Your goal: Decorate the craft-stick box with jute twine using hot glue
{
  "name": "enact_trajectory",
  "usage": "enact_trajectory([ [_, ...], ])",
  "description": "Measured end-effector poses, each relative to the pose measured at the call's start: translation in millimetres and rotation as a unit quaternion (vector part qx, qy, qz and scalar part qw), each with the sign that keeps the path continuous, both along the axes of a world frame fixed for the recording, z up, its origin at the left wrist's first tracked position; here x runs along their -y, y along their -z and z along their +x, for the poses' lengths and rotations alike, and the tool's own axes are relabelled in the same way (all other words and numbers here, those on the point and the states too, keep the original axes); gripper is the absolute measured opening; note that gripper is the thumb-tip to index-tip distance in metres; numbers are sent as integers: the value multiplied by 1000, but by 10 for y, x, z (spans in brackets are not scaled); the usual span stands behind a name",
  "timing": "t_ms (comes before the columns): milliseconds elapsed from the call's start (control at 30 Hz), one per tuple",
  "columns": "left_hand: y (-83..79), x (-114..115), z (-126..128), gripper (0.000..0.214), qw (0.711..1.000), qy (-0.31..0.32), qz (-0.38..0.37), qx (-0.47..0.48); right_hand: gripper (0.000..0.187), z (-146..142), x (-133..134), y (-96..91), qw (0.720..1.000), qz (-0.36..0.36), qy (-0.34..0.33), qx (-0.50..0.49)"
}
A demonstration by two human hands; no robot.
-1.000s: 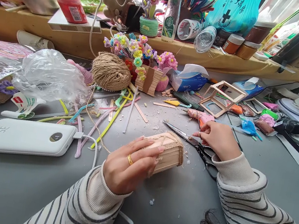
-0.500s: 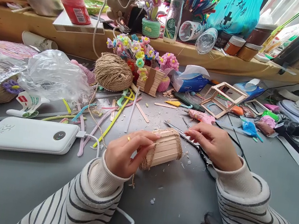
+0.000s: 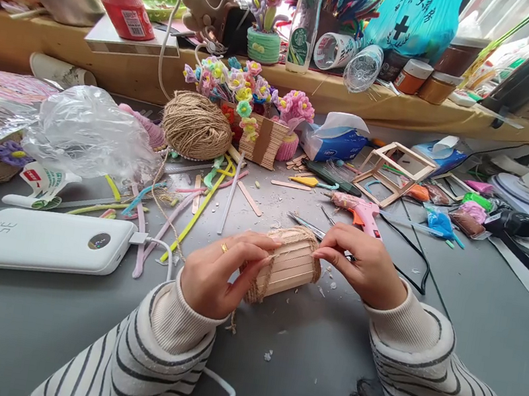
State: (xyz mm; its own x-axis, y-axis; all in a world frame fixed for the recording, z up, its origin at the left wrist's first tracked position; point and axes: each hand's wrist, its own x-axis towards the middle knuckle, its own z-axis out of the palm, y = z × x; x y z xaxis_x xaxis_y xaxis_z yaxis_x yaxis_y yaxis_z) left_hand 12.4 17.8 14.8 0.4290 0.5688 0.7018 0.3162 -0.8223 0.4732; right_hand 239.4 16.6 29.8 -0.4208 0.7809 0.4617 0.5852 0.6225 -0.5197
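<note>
A small pot made of popsicle sticks (image 3: 290, 265), wrapped with jute twine at both ends, lies on its side on the grey table. My left hand (image 3: 219, 274) grips its near end, fingers curled round it, a gold ring on one finger. My right hand (image 3: 359, 263) pinches the twine-wrapped far rim with its fingertips. Scissors (image 3: 308, 225) lie on the table just behind my right hand, partly hidden by it.
A ball of jute twine (image 3: 196, 125), pipe-cleaner flowers (image 3: 244, 91), a pink glue gun (image 3: 360, 208) and a wooden frame (image 3: 392, 171) lie behind. A white power bank (image 3: 44, 242) sits left with its cable. Plastic bag (image 3: 89, 130) far left; a cluttered shelf runs along the back.
My right hand left the scissors and came to the pot's far rim. My left hand turned the pot and shifted its grip to the near end.
</note>
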Motion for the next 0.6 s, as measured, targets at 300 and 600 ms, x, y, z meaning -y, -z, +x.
enact_trajectory([
  [300, 16, -1, -9, 19, 1000, 6, -4, 7, 15, -3, 73, -56, 997, -14, 8, -74],
  [600, 12, -3, -9, 18, 1000, 10, 3, 9, 25, -132, 89, -64, 943, -170, -67, -278],
])
